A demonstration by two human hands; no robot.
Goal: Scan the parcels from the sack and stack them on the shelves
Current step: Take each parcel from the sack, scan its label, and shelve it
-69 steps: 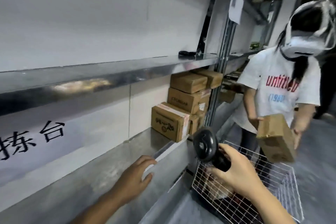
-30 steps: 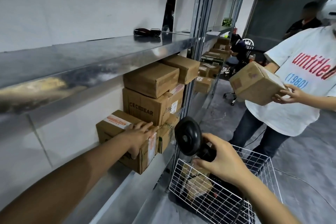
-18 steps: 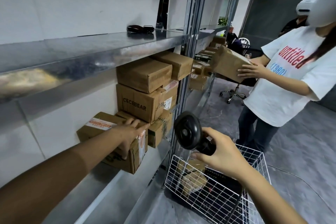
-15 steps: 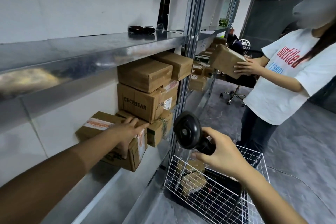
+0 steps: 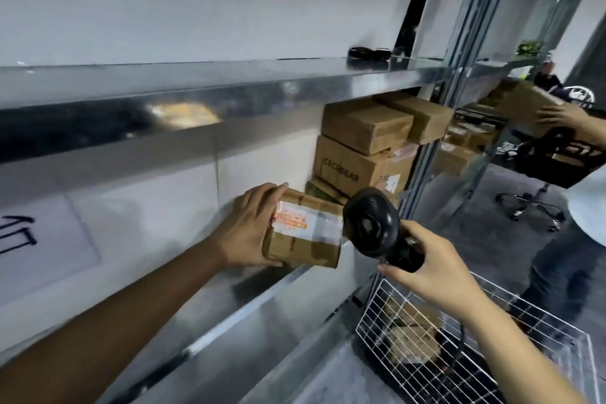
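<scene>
Centre frame: left hand [image 5: 244,229] grips parcel [image 5: 305,233] by its left end, fingers over the top, thumb beneath, at shelf [image 5: 249,305] edge. Stack [image 5: 364,147] already shelved behind. Scanner [image 5: 372,223] sits just right of the parcel; right hand [image 5: 426,269] is wrapped round its handle. Basket [image 5: 492,354], lower right, holds more, likely parcels: judged partway.

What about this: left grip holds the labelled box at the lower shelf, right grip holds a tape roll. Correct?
Not quite: in the head view the right grip holds a scanner, not a tape roll. The left grip does hold the labelled box at the lower shelf.
</scene>
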